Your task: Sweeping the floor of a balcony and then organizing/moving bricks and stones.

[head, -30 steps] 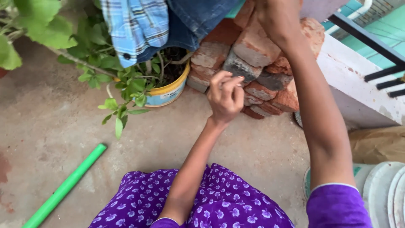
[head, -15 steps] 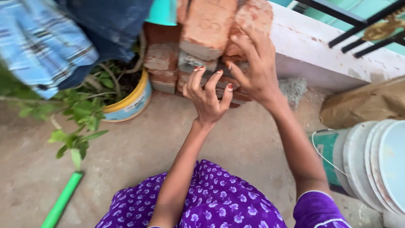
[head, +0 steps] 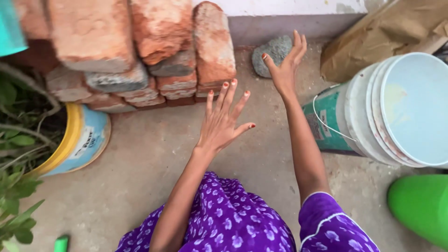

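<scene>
My left hand is spread flat and empty above the concrete floor, just in front of a stack of red and grey bricks. My right hand is held further out, fingers apart, with nothing in it. It hovers right beside a rough grey stone lying at the foot of a white wall, and I cannot tell whether it touches the stone. Both arms come out of purple flowered sleeves.
A yellow and blue pot with a green plant stands at the left. A teal bucket with a white lid leans at the right, a brown sack behind it, a green container at the lower right.
The view has swung right and down. My left hand opened from a pinch to a flat spread. My right hand left the bricks and moved right toward the grey stone.
</scene>
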